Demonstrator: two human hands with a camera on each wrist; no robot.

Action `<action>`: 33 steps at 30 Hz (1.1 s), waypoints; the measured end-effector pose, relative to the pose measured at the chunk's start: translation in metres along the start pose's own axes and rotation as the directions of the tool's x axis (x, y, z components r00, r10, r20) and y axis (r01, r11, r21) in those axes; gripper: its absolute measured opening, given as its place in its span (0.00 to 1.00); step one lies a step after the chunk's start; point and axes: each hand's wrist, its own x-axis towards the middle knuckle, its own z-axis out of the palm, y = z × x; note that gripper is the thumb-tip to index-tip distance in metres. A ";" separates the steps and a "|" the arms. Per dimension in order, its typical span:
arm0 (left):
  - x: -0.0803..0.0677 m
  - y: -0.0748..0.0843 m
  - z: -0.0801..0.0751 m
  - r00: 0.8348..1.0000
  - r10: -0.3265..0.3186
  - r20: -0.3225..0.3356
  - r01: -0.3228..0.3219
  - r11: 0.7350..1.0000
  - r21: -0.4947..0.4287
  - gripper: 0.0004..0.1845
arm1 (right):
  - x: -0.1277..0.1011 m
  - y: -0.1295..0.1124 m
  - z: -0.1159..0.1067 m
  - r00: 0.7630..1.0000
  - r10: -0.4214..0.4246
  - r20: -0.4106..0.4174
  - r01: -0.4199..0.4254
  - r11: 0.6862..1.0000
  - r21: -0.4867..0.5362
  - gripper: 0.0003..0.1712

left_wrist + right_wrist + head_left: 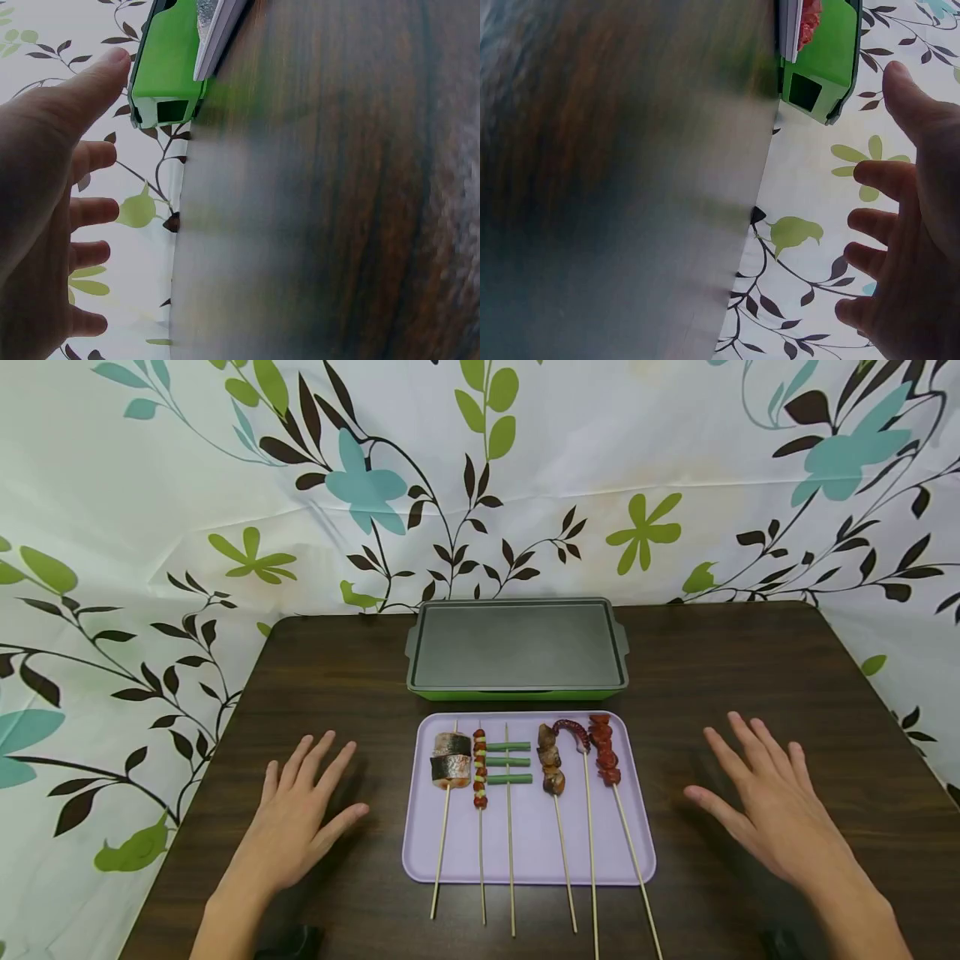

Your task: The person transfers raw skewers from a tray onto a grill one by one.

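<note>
Left hand (300, 814) flat above the table (750, 693), fingers spread and straight, holding nothing. Right hand (765, 802) likewise open, fingers splayed, nothing in it. Whether the palms touch the wood: cannot tell.

Between the two hands, a lilac tray (525, 852) carrying six skewers: fish skewer (452, 760) nearest the left hand, then a thin red-and-yellow skewer (480, 768), a green bean skewer (508, 762), a brown meat skewer (551, 768), an octopus skewer (573, 733), and a red sausage skewer (604, 758) nearest the right hand.

Judged light, sticks thin and stiff but likely to snap under bending; food pieces probably soft, possibly greasy, liable to turn on the stick. Best hold: bare stick ends, which overhang the tray's near edge toward the wrists and leave room for a pinch from below.

Beyond the fingertips, a green griddle (517, 647), just past the tray's far edge, apart from it. Open wood on the outer side of each hand; table edge close outside the left hand. Sticks lying close together, so little clearance sideways.
</note>
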 end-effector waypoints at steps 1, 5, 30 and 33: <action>0.000 0.000 0.000 1.000 -0.001 0.001 0.001 1.000 -0.001 0.42 | 0.000 -0.001 0.000 1.000 0.002 -0.001 -0.002 1.000 0.000 0.49; 0.000 0.004 -0.001 1.000 0.000 0.017 0.001 1.000 -0.006 0.43 | -0.002 -0.007 0.000 0.999 0.046 -0.011 -0.046 0.999 0.003 0.49; 0.014 0.039 0.010 0.969 0.108 0.221 -0.082 0.989 -0.123 0.51 | 0.002 -0.090 0.017 0.950 0.187 0.252 -0.273 0.887 0.372 0.21; 0.014 0.039 0.010 0.968 0.102 0.229 -0.075 0.990 -0.123 0.51 | 0.004 -0.092 0.018 0.936 0.195 0.292 -0.295 0.888 0.352 0.21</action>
